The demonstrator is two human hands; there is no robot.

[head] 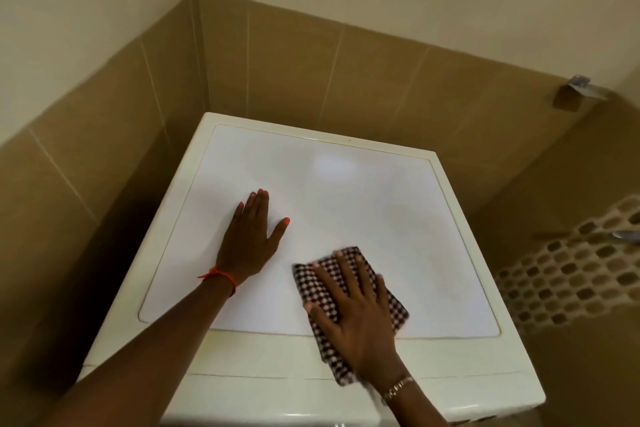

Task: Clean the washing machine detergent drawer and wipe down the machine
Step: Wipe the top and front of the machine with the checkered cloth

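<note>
Both flat, right hand (353,308) pressing cloth (349,305), left hand (251,239) on machine top (346,204)

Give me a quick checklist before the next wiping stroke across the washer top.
1. Cloth under the right hand: ok, spread fingers press it flat.
2. Left hand bracing: ok, flat on the washer top, apart from the cloth.
3. Stroke path: ok, nothing lies ahead of the cloth.
4. Far half already wiped: cannot tell.
5. Detergent drawer cleaned: cannot tell, out of view.
</note>
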